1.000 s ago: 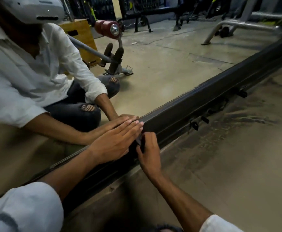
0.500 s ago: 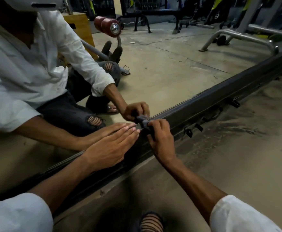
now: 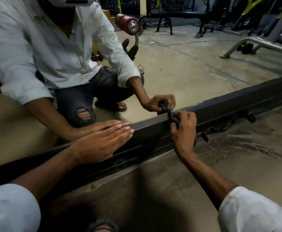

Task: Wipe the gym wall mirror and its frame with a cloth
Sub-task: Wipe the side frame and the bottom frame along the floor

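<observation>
The wall mirror (image 3: 187, 72) fills the upper part of the view and reflects a crouching person and gym gear. Its dark metal bottom frame (image 3: 229, 104) runs diagonally from lower left to upper right along the floor. My left hand (image 3: 101, 143) lies flat with straight fingers on the frame's top edge, fingertips against the glass. My right hand (image 3: 183, 129) grips a small dark grey cloth (image 3: 172, 116), bunched and pressed onto the frame's top edge further right. Most of the cloth is hidden under my fingers.
Small black brackets (image 3: 203, 137) stick out from the frame's lower side onto the dusty concrete floor (image 3: 237, 164). My sandalled foot (image 3: 101, 226) shows at the bottom edge. Benches and machine legs appear only as reflections in the mirror.
My right hand with the cloth has slid to the right along the frame, away from my left hand. My left hand stays flat in the same spot.
</observation>
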The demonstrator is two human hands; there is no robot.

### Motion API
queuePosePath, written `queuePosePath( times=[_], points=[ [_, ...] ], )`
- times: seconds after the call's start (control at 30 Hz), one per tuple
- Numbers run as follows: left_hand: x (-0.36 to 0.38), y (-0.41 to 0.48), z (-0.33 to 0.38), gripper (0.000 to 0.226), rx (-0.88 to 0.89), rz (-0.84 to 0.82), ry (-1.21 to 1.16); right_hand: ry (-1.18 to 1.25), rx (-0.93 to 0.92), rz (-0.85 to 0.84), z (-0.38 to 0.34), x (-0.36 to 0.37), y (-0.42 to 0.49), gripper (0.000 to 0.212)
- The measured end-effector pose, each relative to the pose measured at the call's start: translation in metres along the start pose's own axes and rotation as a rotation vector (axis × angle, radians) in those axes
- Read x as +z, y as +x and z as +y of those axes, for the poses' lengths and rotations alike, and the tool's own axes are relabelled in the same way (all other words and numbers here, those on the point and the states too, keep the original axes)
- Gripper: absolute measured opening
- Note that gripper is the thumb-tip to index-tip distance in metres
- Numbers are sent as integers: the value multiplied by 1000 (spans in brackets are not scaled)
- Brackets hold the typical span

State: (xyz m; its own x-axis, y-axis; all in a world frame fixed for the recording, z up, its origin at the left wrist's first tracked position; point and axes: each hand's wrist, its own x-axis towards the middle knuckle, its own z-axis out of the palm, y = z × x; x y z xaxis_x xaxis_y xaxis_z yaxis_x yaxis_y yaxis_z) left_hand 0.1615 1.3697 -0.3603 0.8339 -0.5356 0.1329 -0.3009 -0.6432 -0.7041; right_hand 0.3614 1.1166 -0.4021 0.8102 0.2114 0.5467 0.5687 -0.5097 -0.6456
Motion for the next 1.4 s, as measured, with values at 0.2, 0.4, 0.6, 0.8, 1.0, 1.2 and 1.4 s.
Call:
queuePosePath(
  times=[0.2, 0.4, 0.6, 0.8, 1.0, 1.2, 1.4],
  points=[
    [-3, 4, 3, 90, -25, -49, 20, 112, -476, -196, -47, 26, -51, 30],
    [0, 50, 13, 94, -10, -82, 42, 95, -214, -4, -8, 18, -21, 20],
    [3, 61, 16, 88, -20, -98, 23, 120, -81, 56, -27, 28, -33, 32],
    [2, 61, 15, 88, -33, -90, -1, 103, -118, 22, -7, 24, -24, 34],
    [2, 59, 14, 92, -36, -90, -6, 132, 68, 69, 8, 12, -21, 32],
    [3, 98, 25, 89, -41, -77, -4, 108, -231, -59, 9, -4, -18, 23],
    [16, 141, 26, 87, 97, -118, 29, 107, 84, 148, 47, -21, 17, 31]
  ],
)
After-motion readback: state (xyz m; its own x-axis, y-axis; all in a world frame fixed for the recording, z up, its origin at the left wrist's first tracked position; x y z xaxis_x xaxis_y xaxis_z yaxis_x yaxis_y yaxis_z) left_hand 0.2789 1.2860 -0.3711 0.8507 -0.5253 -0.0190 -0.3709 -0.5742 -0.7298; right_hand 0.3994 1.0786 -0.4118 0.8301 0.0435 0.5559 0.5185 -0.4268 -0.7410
